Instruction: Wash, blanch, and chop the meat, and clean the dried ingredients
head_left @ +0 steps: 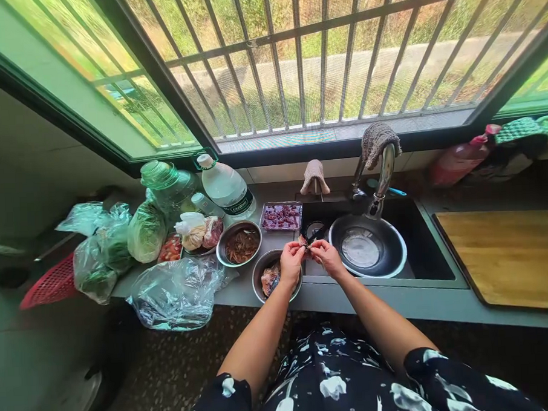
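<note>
Over the left edge of the sink, my left hand (293, 260) and my right hand (326, 258) meet, fingertips pinching a small reddish and dark scrap of food (303, 243). Its exact kind is too small to make out. Just below my left hand stands a metal bowl (255, 280) with pieces of raw meat or fish (270, 278), partly hidden by my wrist. A second metal bowl (220, 254), holding brownish strips (243, 247) in liquid, sits to its left. Right of my hands, a round basin (404, 254) rests in the sink under the tap.
Behind my hands is a clear box of dark red fruit (281, 216). A large plastic bottle (228, 186), bagged vegetables (101, 261) and a crumpled plastic bag (173, 295) crowd the left. A tap (384, 173) curves over the sink (433, 253); a wooden board (512, 255) lies right.
</note>
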Tool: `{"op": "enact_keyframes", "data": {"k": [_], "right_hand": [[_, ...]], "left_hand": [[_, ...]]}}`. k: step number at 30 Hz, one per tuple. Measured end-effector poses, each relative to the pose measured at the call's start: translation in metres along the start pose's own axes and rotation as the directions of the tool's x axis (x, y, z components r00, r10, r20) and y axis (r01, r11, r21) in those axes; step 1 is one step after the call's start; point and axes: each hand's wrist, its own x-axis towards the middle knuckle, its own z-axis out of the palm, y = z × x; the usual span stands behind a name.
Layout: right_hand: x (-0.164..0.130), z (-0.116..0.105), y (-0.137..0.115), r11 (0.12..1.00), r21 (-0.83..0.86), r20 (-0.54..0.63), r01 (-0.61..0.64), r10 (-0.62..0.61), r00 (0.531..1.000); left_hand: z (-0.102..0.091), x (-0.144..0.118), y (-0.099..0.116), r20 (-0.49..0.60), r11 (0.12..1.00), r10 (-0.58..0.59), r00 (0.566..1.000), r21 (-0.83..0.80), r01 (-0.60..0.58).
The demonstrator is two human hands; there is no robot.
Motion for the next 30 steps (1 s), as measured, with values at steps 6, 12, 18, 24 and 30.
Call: {"op": "enact_keyframes", "data": {"k": [6,12,18,24,30], "right_hand": [[0.002,-0.003,0.0,0.956,-0.286,0.0,0.064,-0.066,0.998],[0.002,-0.001,0.006,0.992,-0.122,-0.028,0.008,-0.012,1.0],[-0.001,-0.002,-0.008,0.883,-0.443,0.013,0.156,-0.168,0.986],[0.002,-0.004,-0.005,0.85,-0.505,0.011,0.146,-0.163,0.987],[0.008,-0.014,0.005,0.986,-0.15,-0.04,-0.078,0.073,0.997]], "left_hand": [[-0.001,0.002,-0.011,0.0,0.985,0.078,0.997,0.153,-0.077],[0.001,0.005,-0.011,-0.044,0.998,0.058,0.997,0.041,-0.056],[0.0,0.005,-0.012,-0.04,0.988,0.073,0.997,0.14,-0.066],[0.004,-0.001,-0.009,-0.05,0.994,0.027,0.998,0.109,-0.021],[0.003,-0.002,-0.003,-0.06,0.995,-0.011,0.998,0.095,0.017]]}}
